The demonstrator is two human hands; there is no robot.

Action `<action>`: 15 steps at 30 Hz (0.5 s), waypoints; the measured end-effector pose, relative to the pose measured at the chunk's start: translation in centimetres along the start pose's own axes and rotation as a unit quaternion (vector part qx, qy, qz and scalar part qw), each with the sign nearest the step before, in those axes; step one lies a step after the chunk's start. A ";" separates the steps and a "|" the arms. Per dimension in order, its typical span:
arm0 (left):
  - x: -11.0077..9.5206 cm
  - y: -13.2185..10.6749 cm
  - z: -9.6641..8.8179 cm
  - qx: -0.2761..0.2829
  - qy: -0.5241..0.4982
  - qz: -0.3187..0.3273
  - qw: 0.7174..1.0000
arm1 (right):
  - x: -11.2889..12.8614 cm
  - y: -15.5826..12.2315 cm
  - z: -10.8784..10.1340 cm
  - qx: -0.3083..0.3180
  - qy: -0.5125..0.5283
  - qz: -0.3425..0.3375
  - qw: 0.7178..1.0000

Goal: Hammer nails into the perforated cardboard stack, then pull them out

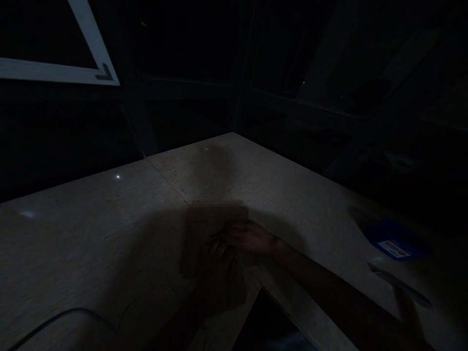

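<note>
In dim light, a flat brown piece that looks like cardboard lies on the pale worktop in front of me. My left hand, with a ring on one finger, rests on its near part with the fingers curled. From the right, my right hand reaches in, its fingers extended leftward and lying flat over the brown piece, close against the left fingertips. Shadow covers both hands, and whatever is between the left fingers is hidden.
At the right sit a blue container with a label and a tool with a long metal head and wooden handle. A dark cable curves along the lower left. A dark opening cuts the worktop near me. Dark windows stand behind.
</note>
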State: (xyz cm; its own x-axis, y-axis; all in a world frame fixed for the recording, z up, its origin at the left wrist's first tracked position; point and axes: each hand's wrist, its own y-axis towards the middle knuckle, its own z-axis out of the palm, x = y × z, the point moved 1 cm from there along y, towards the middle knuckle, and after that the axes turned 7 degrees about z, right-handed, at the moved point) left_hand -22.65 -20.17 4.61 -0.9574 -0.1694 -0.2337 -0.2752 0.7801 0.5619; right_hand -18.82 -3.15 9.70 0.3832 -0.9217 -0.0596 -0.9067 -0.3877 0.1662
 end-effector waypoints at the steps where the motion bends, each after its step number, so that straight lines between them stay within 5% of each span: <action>1: 0.0 0.0 0.0 0.001 0.000 -0.002 1.000 | 0.1 -0.1 0.1 -0.007 0.003 -0.002 1.000; 4: 0.0 0.1 -0.3 0.010 -0.015 -0.002 1.000 | -0.2 -0.5 0.1 -0.047 0.055 0.037 0.997; 7: 0.1 0.1 -0.5 0.018 -0.033 0.006 0.999 | -1.9 -0.8 0.2 -0.138 0.178 0.193 0.955; 9: 0.2 0.1 -0.6 0.024 -0.032 0.008 0.999 | -3.9 -1.0 0.5 -0.219 0.285 0.346 0.867; 11: 0.4 0.1 -0.5 0.032 -0.029 0.009 0.999 | -6.2 -1.2 1.3 -0.286 0.376 0.479 0.739; 15: 0.5 -0.1 -0.2 0.036 -0.029 0.010 0.999 | -9.6 -1.5 3.7 -0.312 0.406 0.543 0.666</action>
State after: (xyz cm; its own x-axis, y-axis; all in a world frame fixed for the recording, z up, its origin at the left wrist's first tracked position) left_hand -23.10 -20.45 4.56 -0.9554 -0.1208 -0.2694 -0.2476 0.8250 0.5081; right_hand -21.84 6.25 6.38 -0.2402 -0.2481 0.9385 -0.5740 0.8160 0.0688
